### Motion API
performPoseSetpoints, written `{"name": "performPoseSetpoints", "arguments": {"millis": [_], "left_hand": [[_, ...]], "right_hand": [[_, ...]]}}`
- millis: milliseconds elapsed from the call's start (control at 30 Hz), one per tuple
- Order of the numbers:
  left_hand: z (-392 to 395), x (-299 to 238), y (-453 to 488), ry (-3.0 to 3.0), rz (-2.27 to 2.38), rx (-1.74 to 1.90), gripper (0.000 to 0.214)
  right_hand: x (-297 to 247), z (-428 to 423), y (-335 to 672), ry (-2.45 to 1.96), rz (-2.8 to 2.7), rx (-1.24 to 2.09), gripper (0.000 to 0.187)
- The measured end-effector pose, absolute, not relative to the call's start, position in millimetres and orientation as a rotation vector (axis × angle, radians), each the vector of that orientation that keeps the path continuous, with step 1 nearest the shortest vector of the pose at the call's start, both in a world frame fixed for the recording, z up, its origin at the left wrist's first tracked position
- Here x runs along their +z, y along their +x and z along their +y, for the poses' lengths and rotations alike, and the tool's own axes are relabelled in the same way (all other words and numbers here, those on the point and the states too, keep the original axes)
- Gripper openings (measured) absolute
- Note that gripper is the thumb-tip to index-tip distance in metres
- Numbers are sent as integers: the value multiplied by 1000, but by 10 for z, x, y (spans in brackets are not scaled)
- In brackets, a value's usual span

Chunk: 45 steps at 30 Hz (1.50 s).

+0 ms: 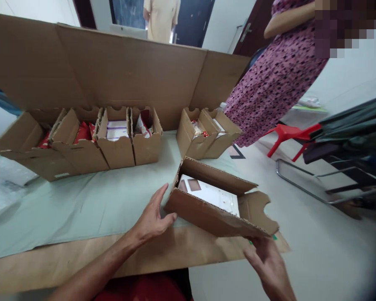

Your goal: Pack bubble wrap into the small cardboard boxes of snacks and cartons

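A small open cardboard box (207,215) lies tilted at the table's near right corner, with a white card (211,194) inside. My left hand (152,219) rests against the box's left end, fingers stretched and thumb touching the front wall. Under the box's right end, my right hand (268,261) supports it from below, fingers curled beneath the bottom edge.
A row of filled cardboard boxes (115,138) and a further pair (207,133) stand at the back before a large flat cardboard sheet (113,71). Clear plastic (3,184) lies left. A person in a patterned dress (275,79) stands right, near a red stool (288,133).
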State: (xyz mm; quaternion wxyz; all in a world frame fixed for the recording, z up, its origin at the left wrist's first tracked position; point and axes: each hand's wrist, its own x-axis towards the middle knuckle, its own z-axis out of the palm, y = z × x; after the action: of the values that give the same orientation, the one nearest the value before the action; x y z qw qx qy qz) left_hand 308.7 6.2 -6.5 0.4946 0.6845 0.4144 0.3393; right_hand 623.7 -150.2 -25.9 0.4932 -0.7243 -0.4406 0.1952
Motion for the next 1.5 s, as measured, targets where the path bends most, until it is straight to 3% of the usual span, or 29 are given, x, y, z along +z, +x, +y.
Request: {"name": "performPoseSetpoints", "arguments": {"millis": [133,300,500,800,900,1033,1300,1500], "left_hand": [[-9,-112,3121,1567,959,885,71],[-274,-227,2552,1458,1213,1016,48],[-293,-168,1839,1379,1481,1237,54],[56,-377,1613,1384,1626,1319,82],[63,-470,1559,1322,1679,1289,75],[275,-434,1565,1338,1618,1263,49],[609,-406,1639,1547,1720,1287,51],[360,-338,872,1521,2126,1282,51]], "right_hand": [[-298,-1232,5893,-1831,-1128,369,59],[-176,-1003,5322,-1669,-1316,315,52],[-33,-426,4711,-1370,-1581,626,66],[-255,377,4533,-1332,-1585,814,66],[-327,415,4547,-1446,-1597,819,54],[-351,595,4455,-1490,-1601,837,37],[-584,826,4376,-1402,-1537,857,38],[-868,895,4497,-1472,-1506,730,47]]}}
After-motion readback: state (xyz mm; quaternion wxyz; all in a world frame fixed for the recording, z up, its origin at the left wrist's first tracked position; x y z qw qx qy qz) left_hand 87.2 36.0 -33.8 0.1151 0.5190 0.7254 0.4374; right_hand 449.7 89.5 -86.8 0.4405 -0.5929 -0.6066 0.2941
